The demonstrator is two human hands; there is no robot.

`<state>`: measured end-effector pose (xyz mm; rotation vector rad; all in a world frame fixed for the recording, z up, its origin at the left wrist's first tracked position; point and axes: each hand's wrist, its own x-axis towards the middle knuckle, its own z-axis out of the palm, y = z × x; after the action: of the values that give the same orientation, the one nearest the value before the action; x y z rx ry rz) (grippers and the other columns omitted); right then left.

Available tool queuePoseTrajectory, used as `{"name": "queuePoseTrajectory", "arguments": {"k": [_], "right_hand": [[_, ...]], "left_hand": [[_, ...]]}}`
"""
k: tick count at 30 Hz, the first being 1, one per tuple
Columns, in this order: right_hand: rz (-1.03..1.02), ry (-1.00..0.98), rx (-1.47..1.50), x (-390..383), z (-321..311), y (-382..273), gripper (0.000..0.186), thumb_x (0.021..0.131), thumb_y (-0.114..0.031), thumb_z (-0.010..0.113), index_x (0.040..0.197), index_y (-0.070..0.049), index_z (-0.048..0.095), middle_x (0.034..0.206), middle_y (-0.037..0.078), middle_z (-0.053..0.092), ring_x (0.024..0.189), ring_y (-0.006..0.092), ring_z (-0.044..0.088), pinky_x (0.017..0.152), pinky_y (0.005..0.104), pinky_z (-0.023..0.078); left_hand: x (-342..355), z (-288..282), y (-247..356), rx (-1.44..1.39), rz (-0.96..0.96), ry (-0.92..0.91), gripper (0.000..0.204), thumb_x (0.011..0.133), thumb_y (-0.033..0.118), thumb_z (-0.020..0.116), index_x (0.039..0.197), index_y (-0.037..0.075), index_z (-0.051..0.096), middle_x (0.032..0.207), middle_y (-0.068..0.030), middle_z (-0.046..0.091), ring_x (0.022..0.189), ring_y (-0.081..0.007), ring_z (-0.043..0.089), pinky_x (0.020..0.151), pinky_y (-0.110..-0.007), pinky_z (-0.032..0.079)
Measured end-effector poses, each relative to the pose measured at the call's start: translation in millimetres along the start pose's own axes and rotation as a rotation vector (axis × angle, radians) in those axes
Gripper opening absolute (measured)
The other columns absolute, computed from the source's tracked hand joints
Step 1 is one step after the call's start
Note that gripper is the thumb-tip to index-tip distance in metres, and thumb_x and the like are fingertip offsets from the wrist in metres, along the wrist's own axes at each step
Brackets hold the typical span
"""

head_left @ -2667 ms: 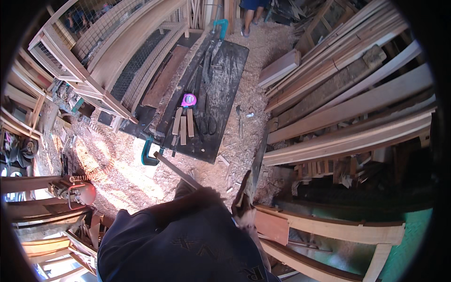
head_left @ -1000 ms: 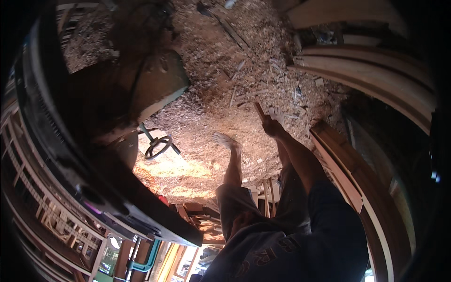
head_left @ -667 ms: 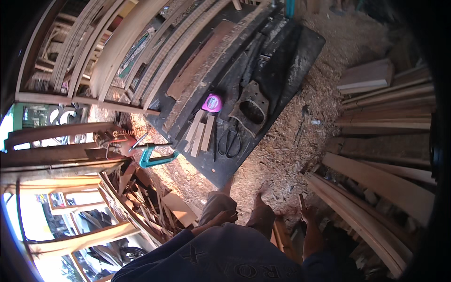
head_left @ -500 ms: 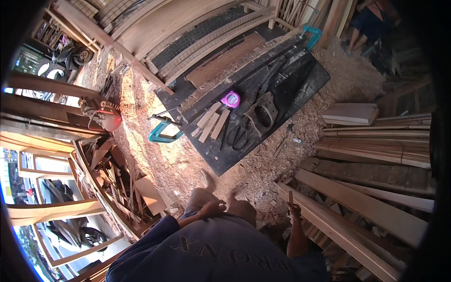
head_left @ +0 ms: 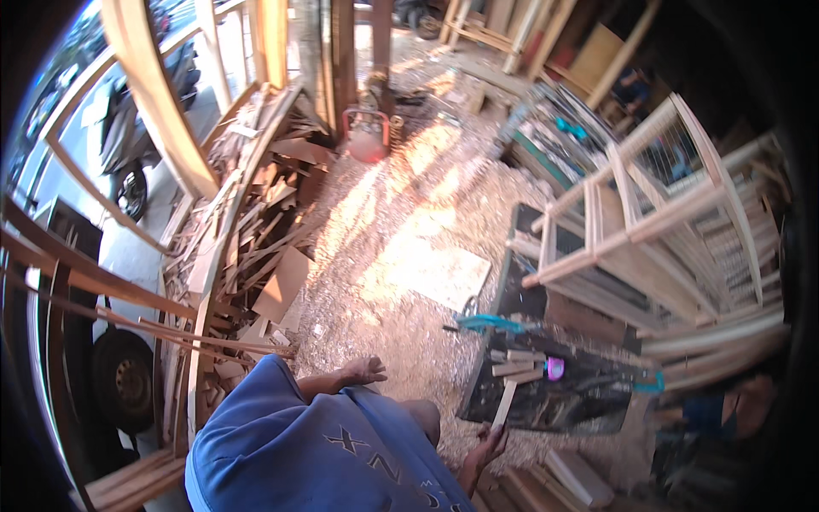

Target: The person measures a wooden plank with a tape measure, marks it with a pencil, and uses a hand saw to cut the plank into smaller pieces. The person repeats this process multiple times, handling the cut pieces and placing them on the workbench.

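A short pale wooden strip (head_left: 505,404) stands up out of my right hand (head_left: 489,445), whose fingers are closed around its lower end. My left hand (head_left: 364,369) is in front of my body with its fingers loosely bent and apart, and nothing shows in it. To the right lies a black work board (head_left: 589,404). Several short wooden pieces (head_left: 517,368) rest on it beside a pink tape measure (head_left: 555,368). A teal clamp (head_left: 490,323) grips at the board's left end, and another teal clamp (head_left: 650,381) is at its right.
Wood shavings (head_left: 401,333) cover the floor, with a flat pale sheet (head_left: 452,275) lying on them. A scrap wood heap (head_left: 273,205) fills the left side. Wooden frames (head_left: 631,230) lean at the right, and a red air compressor (head_left: 367,145) stands farther back. Planks (head_left: 580,478) lie near my right arm.
My view and body have turned left, so the black board now appears at the right. The wooden strip stays in my right hand. My left hand has moved out from my body.
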<state>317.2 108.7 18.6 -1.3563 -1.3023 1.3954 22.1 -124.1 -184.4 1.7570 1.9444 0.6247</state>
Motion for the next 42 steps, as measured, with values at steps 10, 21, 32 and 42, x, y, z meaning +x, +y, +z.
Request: {"name": "queuePoseTrajectory", "arguments": {"k": [10,21,32,42], "right_hand": [[-0.185,-1.252,-0.832,8,151,-29,0.036,0.089,-0.037,0.068,0.097,-0.002,0.075,0.073,0.010,0.071,0.062,0.0145,0.066,0.058,0.0318,0.051],[0.308,-1.291,-0.623,44,158,-91,0.028,0.090,-0.026,0.068,0.089,0.002,0.072,0.073,0.017,0.066,0.072,0.0253,0.067,0.065,0.0384,0.051],[0.305,-1.137,-0.416,67,105,-104,0.030,0.091,-0.032,0.069,0.096,-0.002,0.071,0.079,0.012,0.068,0.076,0.0234,0.066,0.069,0.0376,0.051],[0.173,-1.011,-0.363,73,76,-125,0.032,0.092,-0.037,0.069,0.101,-0.006,0.069,0.086,0.009,0.070,0.079,0.0217,0.065,0.073,0.0368,0.051]], "left_hand": [[-14,-126,96,-0.355,-0.472,0.185,0.044,0.086,0.037,0.063,0.125,0.015,0.062,0.123,-0.0112,0.063,0.105,-0.0361,0.064,0.085,-0.046,0.054],[57,-146,184,-0.440,-0.614,0.051,0.060,0.081,0.048,0.065,0.131,0.016,0.058,0.103,-0.0188,0.070,0.096,-0.0377,0.068,0.082,-0.047,0.052],[117,-101,212,-0.456,-0.261,0.051,0.038,0.089,0.044,0.061,0.107,0.010,0.064,0.098,-0.0223,0.069,0.092,-0.0415,0.065,0.081,-0.050,0.050],[148,-100,226,-0.379,-0.397,0.043,0.048,0.090,0.048,0.061,0.119,0.010,0.061,0.101,-0.0236,0.069,0.096,-0.0424,0.065,0.082,-0.051,0.051]]}}
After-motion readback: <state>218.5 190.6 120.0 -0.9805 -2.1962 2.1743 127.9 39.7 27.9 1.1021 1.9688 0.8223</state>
